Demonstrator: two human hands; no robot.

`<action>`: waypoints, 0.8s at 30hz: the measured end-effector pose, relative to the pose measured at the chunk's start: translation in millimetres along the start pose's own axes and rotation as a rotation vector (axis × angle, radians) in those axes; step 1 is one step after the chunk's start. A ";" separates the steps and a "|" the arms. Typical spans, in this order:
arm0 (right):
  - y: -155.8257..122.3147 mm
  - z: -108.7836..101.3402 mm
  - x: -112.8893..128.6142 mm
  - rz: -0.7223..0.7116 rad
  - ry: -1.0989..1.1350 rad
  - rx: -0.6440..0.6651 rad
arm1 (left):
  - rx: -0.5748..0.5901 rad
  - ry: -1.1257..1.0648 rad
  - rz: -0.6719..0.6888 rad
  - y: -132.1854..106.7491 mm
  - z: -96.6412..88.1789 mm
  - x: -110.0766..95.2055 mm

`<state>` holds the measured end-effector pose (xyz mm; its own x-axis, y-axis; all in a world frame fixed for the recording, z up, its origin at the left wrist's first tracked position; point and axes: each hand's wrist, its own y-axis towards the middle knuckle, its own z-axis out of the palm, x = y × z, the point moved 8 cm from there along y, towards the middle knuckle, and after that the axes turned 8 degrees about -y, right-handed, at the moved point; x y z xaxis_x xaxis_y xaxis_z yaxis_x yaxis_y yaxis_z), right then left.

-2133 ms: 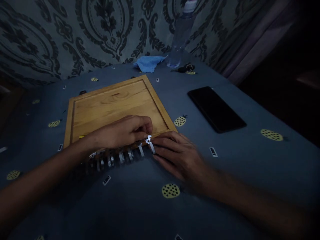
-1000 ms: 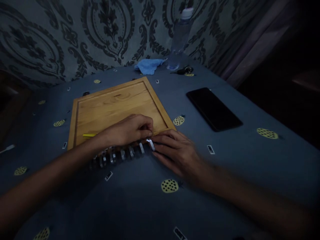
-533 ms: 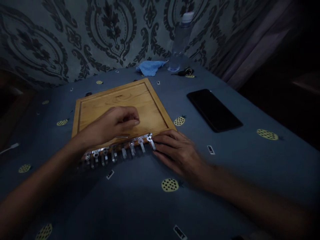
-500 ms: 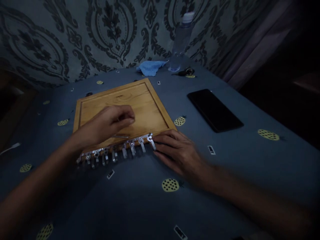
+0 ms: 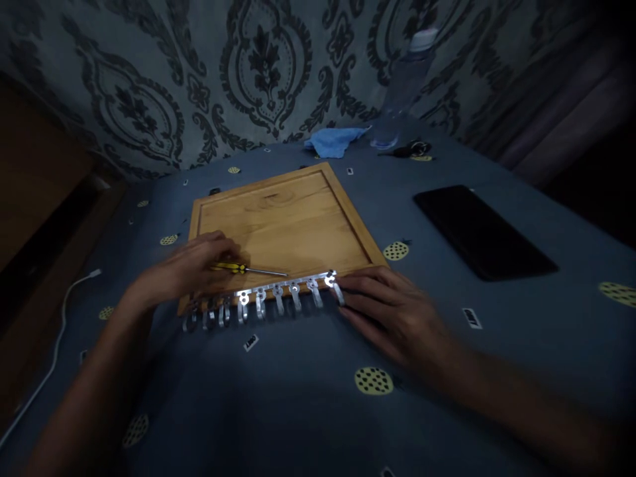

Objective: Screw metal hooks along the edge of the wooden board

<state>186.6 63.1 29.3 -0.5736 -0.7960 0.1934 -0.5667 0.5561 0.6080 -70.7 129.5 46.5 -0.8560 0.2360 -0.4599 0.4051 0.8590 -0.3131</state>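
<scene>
A framed wooden board (image 5: 278,218) lies on the table. Along its near edge runs a shiny metal hook rack (image 5: 278,290) with several curved hooks hanging over. My right hand (image 5: 392,311) presses on the rack's right end and the board's corner, its fingers closed there. A screwdriver (image 5: 231,267) with a yellow and black handle lies low over the board, its thin shaft pointing right, just above the rack. My left hand (image 5: 186,268) is at the handle's rear, fingers curled about it; its thumb is hidden.
A black phone or tablet (image 5: 481,232) lies to the right. At the back are a blue cloth (image 5: 335,141), a clear plastic bottle (image 5: 402,93) and a dark item (image 5: 410,149) with a ring-like end. A white cable (image 5: 62,324) runs along the left. The patterned wall covering (image 5: 268,59) rises behind.
My left hand has lowered and moved left across the board to the screwdriver's handle, which now shows. My right hand stays at the rack's right end. The whole view has shifted.
</scene>
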 end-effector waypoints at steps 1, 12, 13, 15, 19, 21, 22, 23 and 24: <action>0.5 -0.5 0.3 0.002 0.004 0.003 | -0.007 0.015 -0.018 0.0 1.0 5.1; 1.5 -2.1 0.2 0.024 0.034 0.015 | -0.330 -0.220 0.054 -11.6 -41.7 -23.4; 1.6 -2.5 0.2 0.023 0.035 0.012 | -0.444 -0.318 0.089 -15.6 -49.6 -35.8; 1.8 -3.2 0.7 0.018 0.041 0.007 | -0.595 -0.467 0.068 -21.0 -55.1 -55.4; 1.6 -4.1 1.0 0.010 0.033 -0.003 | -0.831 -0.546 0.207 -29.0 -60.6 -106.2; 1.2 -3.6 0.9 0.010 0.026 0.001 | -0.820 -0.587 0.289 -25.8 -56.5 -127.9; 1.0 -3.0 0.8 0.011 0.023 0.006 | -0.809 -0.575 0.323 -23.7 -53.4 -137.4; 0.9 -2.5 0.6 0.014 0.023 0.008 | -0.836 -0.546 0.355 -23.7 -51.6 -144.8; 0.9 -2.1 0.3 0.017 0.025 0.010 | -0.828 -0.504 0.367 -21.1 -47.0 -150.9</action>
<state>187.1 62.8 31.5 -0.5687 -0.7918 0.2230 -0.5630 0.5723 0.5963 34.8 97.1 161.6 -0.4140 0.4923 -0.7656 0.1026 0.8610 0.4981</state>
